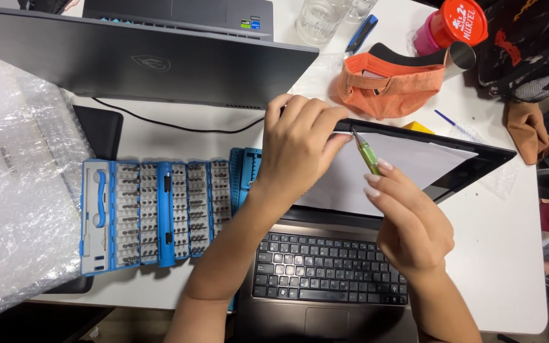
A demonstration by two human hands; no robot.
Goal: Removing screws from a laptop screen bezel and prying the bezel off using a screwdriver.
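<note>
- Step in hand, as judged: working the top edge of an open laptop's screen bezel [490, 154] with a fine tool; a sheet of white paper [408, 166] lies over the display.
- Left hand [300, 143]: fingers curled over the upper bezel edge, gripping and steadying the lid.
- Right hand [414, 225]: fingertips pinched round a slim green-handled precision tool [368, 155], held like a pen; its metal tip points at the bezel just beside the left fingertips. Whether the tip touches cannot be told.
- Next move, as judged, calls for a steady lid and light, exact pressure at the tip, since the fingers are close by.
- Laptop keyboard [328, 270]: dark matte keys in a grey-brown deck, at the near table edge.
- Blue plastic bit set [154, 213], opened flat to the left: rows of small metal bits in ribbed holders.
- Second laptop [141, 60], closed, dark and smooth, behind it.
- Bubble wrap [14, 190], crinkled and translucent, far left.
- Orange fabric visor cap [392, 86], soft, beyond the screen.
</note>
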